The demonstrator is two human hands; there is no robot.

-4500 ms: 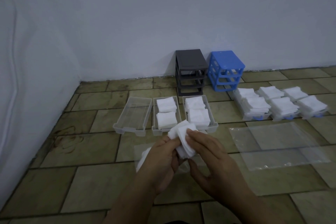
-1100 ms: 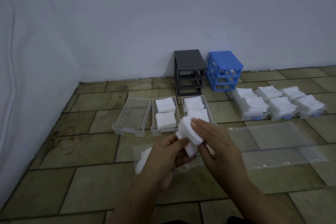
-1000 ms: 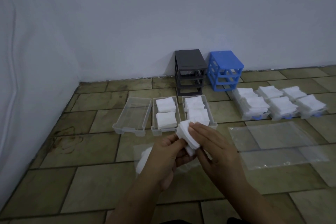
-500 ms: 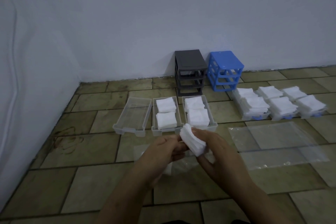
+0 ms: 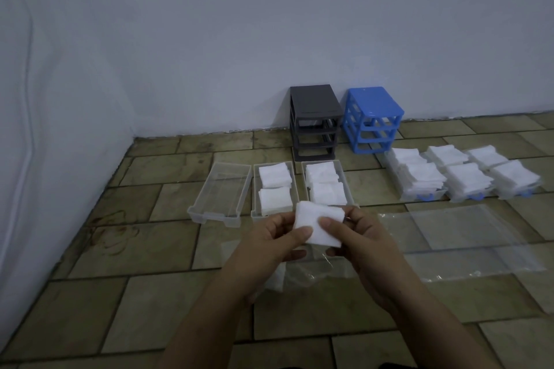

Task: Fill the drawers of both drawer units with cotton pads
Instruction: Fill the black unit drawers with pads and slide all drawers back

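Head camera gives me both hands meeting over the floor: my left hand (image 5: 269,244) and right hand (image 5: 364,244) each pinch a soft white square stack of cotton pads (image 5: 318,224), thumbs on top, fingers curled beneath, so each grip is grasping the stack. Beyond it lie three clear plastic rectangular drawers: the left clear drawer (image 5: 220,192) holds nothing, the middle drawer (image 5: 274,189) and right drawer (image 5: 325,186) carry fluffy white pads. Against the pale wall (image 5: 269,39) stand a dark grey plastic drawer frame (image 5: 314,123) and a blue plastic drawer frame (image 5: 371,120), side by side. Farther right sit three heaped drawers with blue handles (image 5: 467,177). Flat transparent plastic bags (image 5: 464,237) lie on the brownish stone-tile floor (image 5: 144,249).
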